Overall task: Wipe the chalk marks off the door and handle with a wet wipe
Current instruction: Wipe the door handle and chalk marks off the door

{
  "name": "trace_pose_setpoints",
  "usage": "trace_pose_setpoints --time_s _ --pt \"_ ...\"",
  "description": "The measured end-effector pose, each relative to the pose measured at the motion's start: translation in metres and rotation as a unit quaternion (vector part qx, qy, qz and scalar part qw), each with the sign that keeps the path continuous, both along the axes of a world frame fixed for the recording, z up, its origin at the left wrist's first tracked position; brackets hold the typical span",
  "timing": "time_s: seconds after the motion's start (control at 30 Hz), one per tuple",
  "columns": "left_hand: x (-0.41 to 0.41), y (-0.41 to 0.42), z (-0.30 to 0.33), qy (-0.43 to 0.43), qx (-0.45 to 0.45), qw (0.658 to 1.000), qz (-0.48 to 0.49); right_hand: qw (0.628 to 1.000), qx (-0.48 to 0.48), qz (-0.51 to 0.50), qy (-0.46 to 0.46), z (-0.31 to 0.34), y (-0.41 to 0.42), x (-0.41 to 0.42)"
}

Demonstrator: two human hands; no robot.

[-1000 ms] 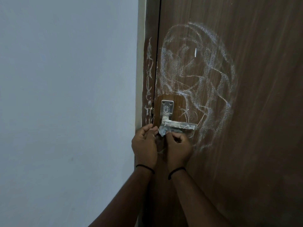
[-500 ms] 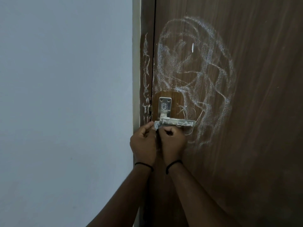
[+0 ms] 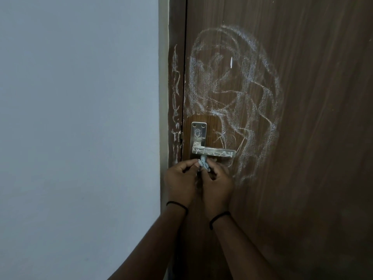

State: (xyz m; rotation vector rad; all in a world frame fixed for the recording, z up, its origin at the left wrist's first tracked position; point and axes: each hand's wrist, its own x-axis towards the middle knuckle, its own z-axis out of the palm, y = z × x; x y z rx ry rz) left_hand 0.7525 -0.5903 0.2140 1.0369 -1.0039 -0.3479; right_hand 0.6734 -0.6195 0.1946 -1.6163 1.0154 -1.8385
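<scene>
Hands, left [image 3: 180,182] and right [image 3: 217,183], both pinched a crumpled wipe [image 3: 203,163] just below the chalked handle [image 3: 214,152] at the frame's center.

A home interior: a brown wood-grain door [image 3: 302,138] with a lever handle [image 3: 214,152] beside a painted wall [image 3: 80,118].
</scene>
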Motion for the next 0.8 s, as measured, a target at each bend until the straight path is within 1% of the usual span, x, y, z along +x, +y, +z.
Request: trace_pose_setpoints --time_s 0.1,0.17,0.27,0.3,0.37,0.4,0.43,0.5,0.57,0.7,0.8 --pt "0.005 -0.001 -0.003 -0.013 0.012 1.0 -0.001 1.0 0.002 -0.004 -0.017 0.005 0.0 0.001" --pt "0.008 -0.001 -0.006 -0.021 0.019 1.0 0.009 0.999 0.007 0.033 -0.026 0.005 0.001 0.002" --pt "0.008 0.002 -0.006 -0.011 0.011 0.999 0.033 0.994 0.022 0.077 -0.068 0.002 0.005 0.004" --pt "0.007 0.003 -0.005 -0.006 0.011 0.999 0.042 0.995 0.018 0.075 -0.069 0.001 0.006 0.005" --pt "0.007 0.004 -0.002 -0.007 0.013 0.999 0.053 0.998 -0.012 0.034 -0.043 0.002 0.004 0.006" --pt "0.007 0.004 0.0 -0.011 0.011 0.998 0.057 0.999 -0.018 0.012 -0.046 0.005 0.002 0.007" --pt "0.007 0.005 0.002 -0.016 0.009 0.998 0.061 0.998 -0.005 -0.006 -0.063 0.009 -0.001 0.007" --pt "0.007 0.005 0.006 -0.026 0.008 0.997 0.068 0.993 0.046 -0.012 -0.106 0.019 -0.007 0.011" --pt "0.009 0.003 0.01 -0.027 0.02 0.997 0.075 0.991 0.069 -0.008 -0.117 0.023 -0.011 0.016" --pt "0.014 0.001 0.003 -0.027 0.041 0.996 0.081 0.996 0.059 0.011 -0.068 0.016 -0.007 0.017" --pt "0.014 -0.001 -0.002 -0.033 0.045 0.997 0.062 0.992 0.056 -0.019 -0.112 0.018 -0.008 0.011"
